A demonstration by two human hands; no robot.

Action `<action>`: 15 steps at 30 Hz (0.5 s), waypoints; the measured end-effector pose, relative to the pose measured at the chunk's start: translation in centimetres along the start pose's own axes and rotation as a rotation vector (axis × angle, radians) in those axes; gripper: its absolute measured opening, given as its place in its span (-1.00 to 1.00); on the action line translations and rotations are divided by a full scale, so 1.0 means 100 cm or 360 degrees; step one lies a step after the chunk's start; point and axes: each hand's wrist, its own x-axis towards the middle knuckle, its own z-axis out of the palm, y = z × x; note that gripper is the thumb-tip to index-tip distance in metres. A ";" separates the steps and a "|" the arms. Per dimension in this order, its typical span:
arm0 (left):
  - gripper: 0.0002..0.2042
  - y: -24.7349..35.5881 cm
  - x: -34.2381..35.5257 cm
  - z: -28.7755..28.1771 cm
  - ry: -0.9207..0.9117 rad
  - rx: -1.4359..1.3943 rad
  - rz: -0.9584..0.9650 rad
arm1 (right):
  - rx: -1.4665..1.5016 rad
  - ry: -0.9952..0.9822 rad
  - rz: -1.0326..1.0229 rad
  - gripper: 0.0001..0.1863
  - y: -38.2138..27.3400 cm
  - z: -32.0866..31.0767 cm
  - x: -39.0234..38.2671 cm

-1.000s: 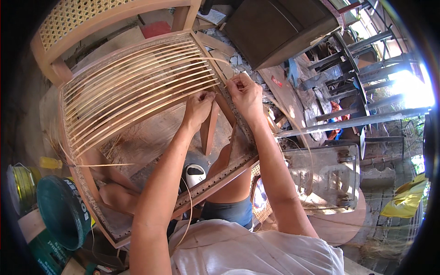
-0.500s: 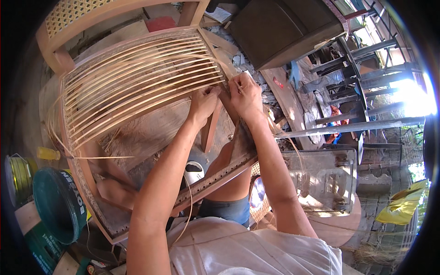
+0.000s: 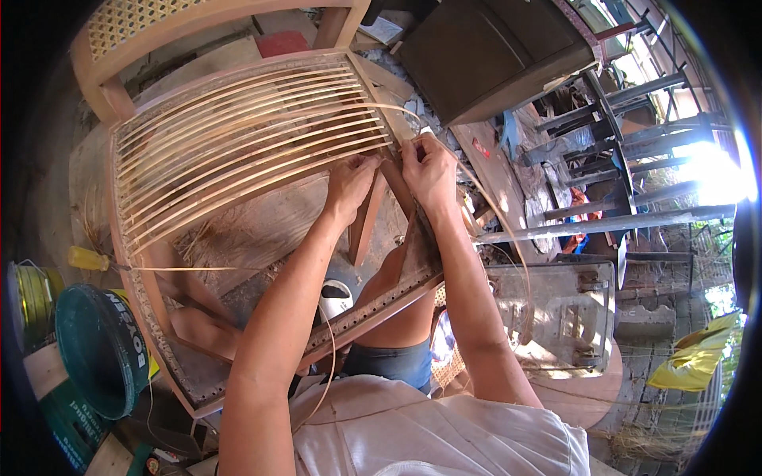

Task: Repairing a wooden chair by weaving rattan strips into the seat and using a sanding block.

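Note:
A wooden chair frame (image 3: 125, 213) lies before me, with pale cane strands (image 3: 254, 170) strung side by side across its seat opening. At the right rail, my left hand (image 3: 349, 189) is closed in a pinch near the strand ends; what its fingertips hold is hidden. Just right of it, my right hand (image 3: 432, 173) is closed, fingertips pinched together on what looks like a thin cane strand. A long loose strand (image 3: 508, 230) arcs from the seat past that hand and hangs down beside my forearm. A yellow-handled tool (image 3: 87, 258) is stuck at the left rail.
A dark green bucket (image 3: 99, 349) and a yellowish pail (image 3: 36, 305) stand at the left. Woven cane fills the backrest (image 3: 131, 24). A dark brown cabinet (image 3: 484, 55) lies at the back right. Metal racks (image 3: 627, 151) and a clear plastic lid (image 3: 556, 317) are at the right.
The loose strand now bows outward in a wider arc above and right of my right hand. Both hands stay at the right rail, fingers closed. The view has shifted slightly.

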 end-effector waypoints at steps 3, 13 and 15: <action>-0.85 0.000 0.002 -0.002 -0.0063 0.0230 0.0011 | -0.0146 0.0008 -0.0207 -0.86 -0.003 -0.001 -0.001; -0.84 0.002 -0.004 -0.004 -0.0043 0.0150 -0.0039 | -0.0168 -0.0074 -0.0310 -0.84 0.007 0.002 -0.001; -0.84 0.001 -0.003 -0.004 -0.0039 0.0171 -0.0049 | -0.0149 -0.0068 -0.0315 -0.85 0.008 0.001 -0.001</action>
